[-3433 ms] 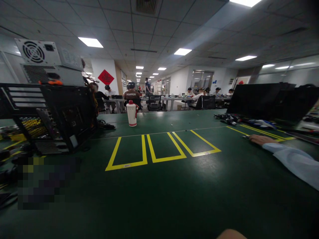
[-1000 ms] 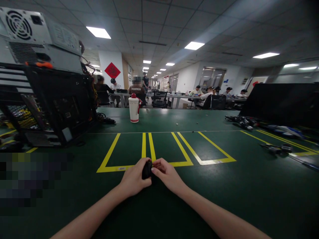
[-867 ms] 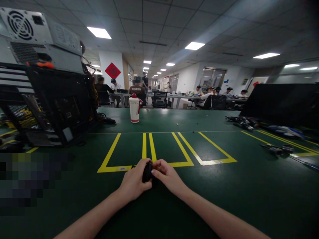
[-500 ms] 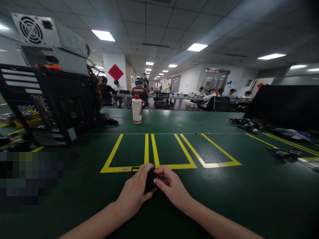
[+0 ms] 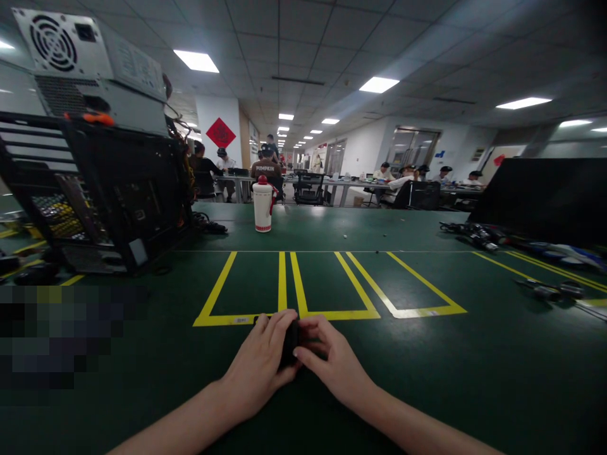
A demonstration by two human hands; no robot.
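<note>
One small black object (image 5: 290,344) sits between the hands, low over the green table (image 5: 303,423), at the near edge of the yellow tape (image 5: 342,315), where the left and middle outlines come close together. The left hand (image 5: 260,357) is wrapped over its left side, fingers bent across the top and thumb below, gripping it and hiding much of it; a dark edge also shows past the knuckles. The right hand (image 5: 336,361) is at the object's right side, fingers curled and thumb tip at its edge; whether that hand pinches it, I cannot tell. Well beyond the hands stands a white bottle (image 5: 262,207), upright, with a computer case (image 5: 128,196) to its left and cables (image 5: 478,236) far to the right.
</note>
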